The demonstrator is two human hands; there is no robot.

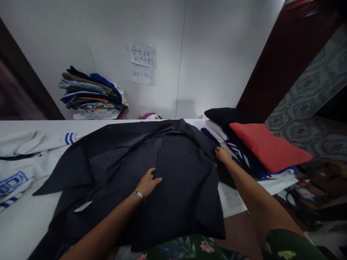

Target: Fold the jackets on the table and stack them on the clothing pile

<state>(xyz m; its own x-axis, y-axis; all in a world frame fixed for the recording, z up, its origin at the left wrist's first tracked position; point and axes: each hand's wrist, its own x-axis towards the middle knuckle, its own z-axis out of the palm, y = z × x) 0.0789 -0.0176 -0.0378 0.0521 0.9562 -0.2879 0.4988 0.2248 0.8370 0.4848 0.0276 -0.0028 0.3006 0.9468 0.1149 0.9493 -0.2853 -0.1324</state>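
Note:
A dark jacket lies spread across the white table, its collar toward the wall and its lower edge near my body. One front panel is folded back, and a small white label shows on the left part. My left hand rests on the middle of the jacket by the front edge, thumb and fingers apart. On the right, my right hand is closed on the jacket's sleeve beside the folded clothes. The ends of its fingers are partly hidden.
A white garment with blue stripes lies at left. Folded clothes are stacked against the wall. A coral garment tops the pile at right, by a black one. Handwritten paper signs hang above the white table.

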